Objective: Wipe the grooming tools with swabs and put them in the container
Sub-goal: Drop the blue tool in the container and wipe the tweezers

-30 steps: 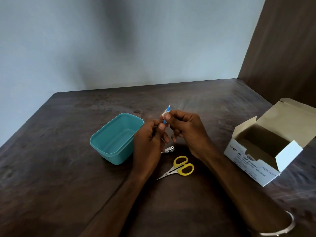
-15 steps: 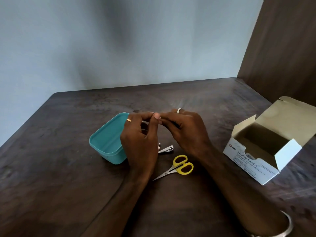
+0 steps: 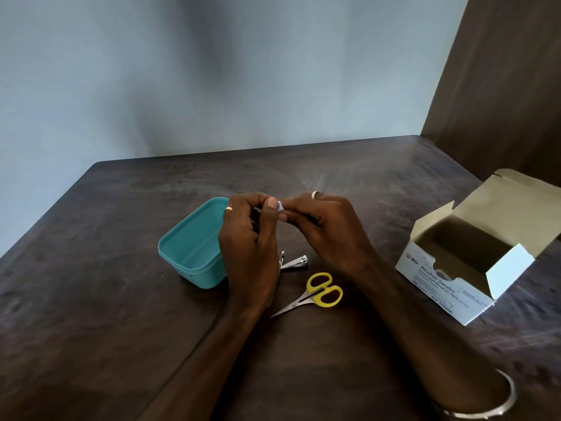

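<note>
Single head cam, wide-angle, looking fwd and down, close over dark table (image 3: 121, 299), wall behind.

Left hand (image 3: 249, 238) and right hand (image 3: 331, 229) are pinching a small blue-and-white swab packet (image 3: 280, 206) between fingertips above a dark table (image 3: 121, 329). Teal container (image 3: 194, 253), nail clipper (image 3: 296, 262) and yellow-handled scissors (image 3: 318, 294) are lying beneath; an opened swab box (image 3: 449, 287) is sitting at right.

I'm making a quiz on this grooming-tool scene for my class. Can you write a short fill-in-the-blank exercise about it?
1. The scissors have ____ handles.
2. The container beside the left hand is ____ in colour.
3. The nail clipper lies on the ____.
4. The alcohol swab box has its lid ____.

Missing words: yellow; teal; table; open
</note>
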